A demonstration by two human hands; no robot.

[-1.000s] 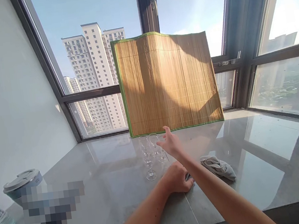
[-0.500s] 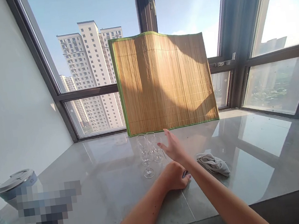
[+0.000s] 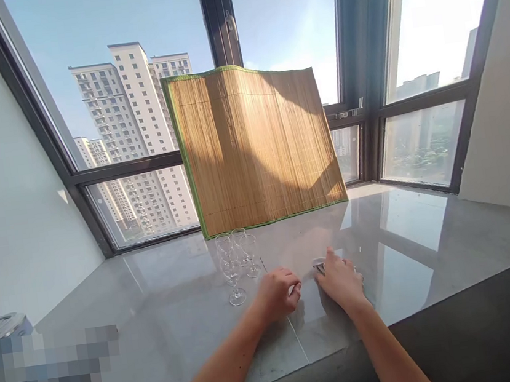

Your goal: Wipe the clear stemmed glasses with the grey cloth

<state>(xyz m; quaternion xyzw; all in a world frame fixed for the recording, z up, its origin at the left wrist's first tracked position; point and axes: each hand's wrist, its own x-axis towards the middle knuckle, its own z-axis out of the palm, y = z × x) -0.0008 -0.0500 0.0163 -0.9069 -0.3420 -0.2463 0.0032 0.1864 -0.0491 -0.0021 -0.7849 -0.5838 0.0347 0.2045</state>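
Observation:
My right hand [image 3: 339,278] lies over the crumpled grey cloth [image 3: 318,262] on the tiled ledge, fingers bent around it. Most of the cloth is hidden beneath the palm. To its left, my left hand [image 3: 277,292] rests on the ledge with its fingers curled in, and nothing shows in the gap by the thumb. Several small clear stemmed glasses [image 3: 237,296] stand upright in a close group left of my left hand, apart from it. The front ones partly overlap those behind.
A bamboo mat [image 3: 260,153] with green edging leans against the window behind the glasses. At the far left stands a lidded cup [image 3: 6,327], beside a blurred-out patch. The grey ledge [image 3: 162,345] ends in a front edge near my forearms.
My right hand has come back from beside the glasses, moved right and taken hold of the cloth. My left hand stays curled on the ledge. The view has turned slightly right.

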